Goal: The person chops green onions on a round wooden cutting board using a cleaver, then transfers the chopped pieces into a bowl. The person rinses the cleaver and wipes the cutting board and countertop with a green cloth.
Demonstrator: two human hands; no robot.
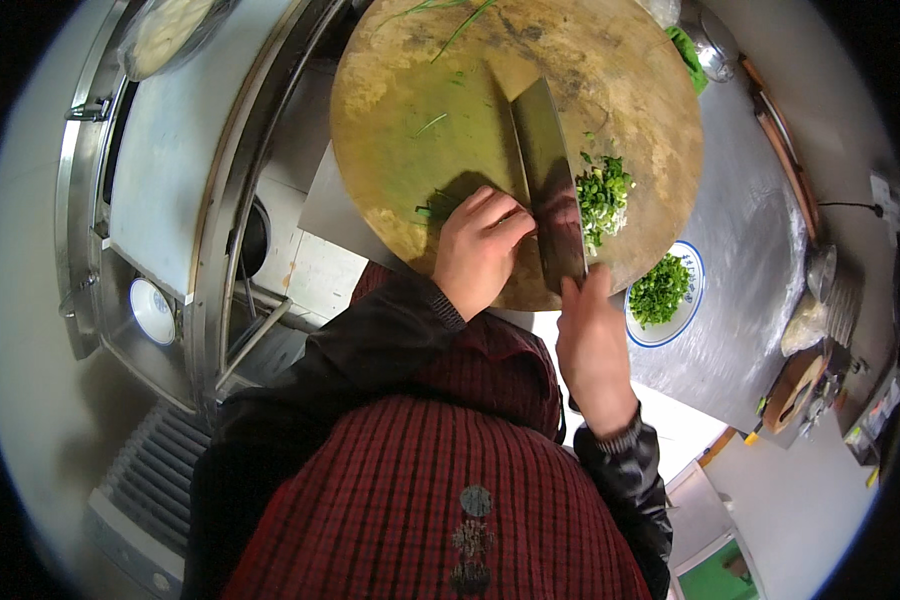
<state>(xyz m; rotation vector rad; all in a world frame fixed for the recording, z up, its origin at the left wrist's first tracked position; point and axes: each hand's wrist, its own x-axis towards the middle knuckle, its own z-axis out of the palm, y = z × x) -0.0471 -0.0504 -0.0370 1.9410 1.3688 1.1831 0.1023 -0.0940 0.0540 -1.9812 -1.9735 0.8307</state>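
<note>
My right hand (594,349) grips the handle of a broad cleaver (551,184), which stands on a round wooden chopping block (420,97) with its blade pointing away from me. My left hand (484,251) is curled down on the block, its fingertips against the left face of the blade. Dark green scallion ends (424,211) poke out beside it; the rest is hidden beneath the hand. Right of the blade lies a heap of chopped scallions (604,199). A blue-rimmed white bowl (691,300) of chopped greens (658,291) stands right of the block.
Longer green stalks (461,31) lie at the block's far edge. A metal worktop (727,217) extends to the right, with stacked bowls (844,304) by the wall. On the left are a pale board (169,165), a plastic-wrapped item (169,34) and another white bowl (152,311).
</note>
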